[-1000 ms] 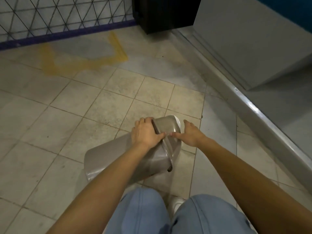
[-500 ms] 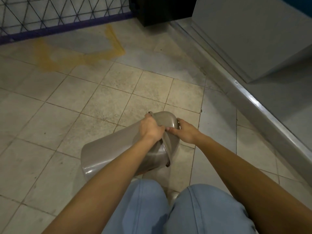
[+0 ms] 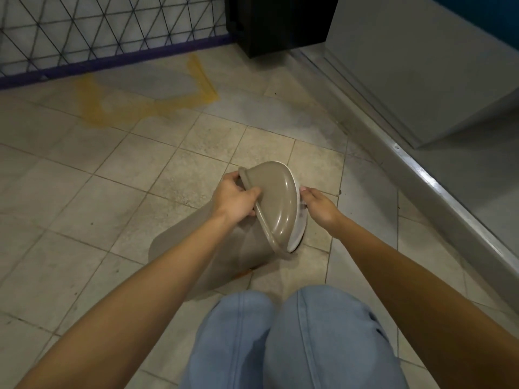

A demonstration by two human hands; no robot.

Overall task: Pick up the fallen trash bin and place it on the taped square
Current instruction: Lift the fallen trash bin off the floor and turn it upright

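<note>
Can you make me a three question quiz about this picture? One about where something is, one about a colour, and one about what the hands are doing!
1. Where is the taped square?
A. On the floor near the wire fence
B. Under the person's knees
C. On the grey step at the right

2. What colour is the tape?
A. Red
B. Yellow
C. Green

3. How is the trash bin right now?
A. Standing upright inside the square
B. Lying alone, untouched
C. Tilted, with both hands at its lid end

Answers:
1 A, the tape lies just in front of the fence.
2 B, the strips look yellow.
3 C, the left hand grips the rim and the right hand is at the other side.
</note>
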